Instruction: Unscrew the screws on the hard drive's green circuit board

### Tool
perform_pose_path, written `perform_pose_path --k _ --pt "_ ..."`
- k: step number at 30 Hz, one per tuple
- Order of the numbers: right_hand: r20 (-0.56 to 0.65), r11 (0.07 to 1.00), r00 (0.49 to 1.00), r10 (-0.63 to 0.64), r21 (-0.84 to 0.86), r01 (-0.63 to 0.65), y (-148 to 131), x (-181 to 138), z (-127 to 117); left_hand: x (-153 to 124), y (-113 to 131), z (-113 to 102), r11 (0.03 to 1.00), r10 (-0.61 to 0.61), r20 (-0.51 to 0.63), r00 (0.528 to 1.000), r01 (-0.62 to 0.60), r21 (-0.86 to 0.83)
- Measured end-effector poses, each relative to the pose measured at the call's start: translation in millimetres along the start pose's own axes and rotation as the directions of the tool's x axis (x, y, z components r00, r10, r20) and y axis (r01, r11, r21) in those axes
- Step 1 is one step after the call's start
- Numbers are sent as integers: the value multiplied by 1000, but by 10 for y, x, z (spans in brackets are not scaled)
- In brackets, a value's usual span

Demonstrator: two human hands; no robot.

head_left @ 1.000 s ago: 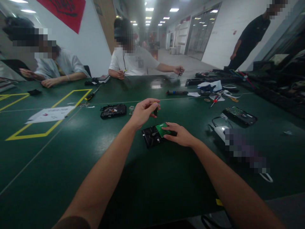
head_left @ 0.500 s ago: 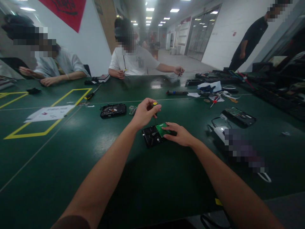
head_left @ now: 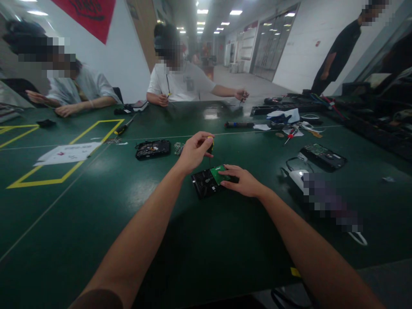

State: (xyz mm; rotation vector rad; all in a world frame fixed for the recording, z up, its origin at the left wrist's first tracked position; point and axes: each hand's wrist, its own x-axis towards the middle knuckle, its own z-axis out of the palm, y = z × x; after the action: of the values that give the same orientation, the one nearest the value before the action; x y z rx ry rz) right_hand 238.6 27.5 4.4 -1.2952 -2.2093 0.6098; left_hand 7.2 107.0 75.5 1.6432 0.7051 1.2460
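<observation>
A black hard drive (head_left: 206, 183) with a green circuit board (head_left: 219, 174) lies on the green table (head_left: 96, 206) in front of me. My left hand (head_left: 193, 151) is closed round a small screwdriver with a yellow-capped black handle (head_left: 210, 144), held upright with its tip down on the drive. My right hand (head_left: 242, 181) rests on the drive's right side, fingers pressed flat over the board, holding it steady.
A second drive (head_left: 153, 149) lies further left, a third (head_left: 323, 155) at right. Yellow tape marks, a paper sheet (head_left: 67, 153) and a screwdriver (head_left: 125, 126) lie left. Tools and cloths clutter the far right. Two people sit across; another stands at right.
My left hand's fingers have shifted round the screwdriver handle, its yellow cap showing then partly covered. The right hand and the drive have stayed put.
</observation>
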Motion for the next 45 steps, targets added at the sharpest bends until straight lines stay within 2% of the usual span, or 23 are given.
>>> perform_pose_path --k 6,12,15,19,22,28,32,37,45 --pt "-4 1000 1000 7 2 -7 -4 -1 -1 1 -24 51 1000 -26 -84 996 25 -14" --pt "-20 1000 1000 6 19 -5 -15 -9 8 -19 -21 71 1000 5 45 999 -4 -23" --pt "-9 1000 1000 8 8 -8 -16 -6 5 -13 -26 57 997 -28 78 997 34 -76" --pt "0 1000 1000 10 -8 -10 -18 0 -3 1 -40 43 977 -85 56 995 94 -191" --pt "2 1000 1000 6 -7 -6 -23 -2 -6 4 -35 30 989 -62 -7 998 60 -134" --pt "-6 1000 1000 5 -8 -5 0 -4 6 -2 2 17 997 -50 -55 997 47 -69" --pt "-15 1000 1000 9 -13 -9 0 -4 7 -15 28 29 998 -22 -40 999 19 -59" --pt "-10 1000 1000 -5 -1 5 -21 -7 -5 -25 49 21 1000 12 34 999 -12 10" --pt "1 1000 1000 -1 -14 1 -13 -2 -3 2 28 -15 965 -125 41 991 131 -229"
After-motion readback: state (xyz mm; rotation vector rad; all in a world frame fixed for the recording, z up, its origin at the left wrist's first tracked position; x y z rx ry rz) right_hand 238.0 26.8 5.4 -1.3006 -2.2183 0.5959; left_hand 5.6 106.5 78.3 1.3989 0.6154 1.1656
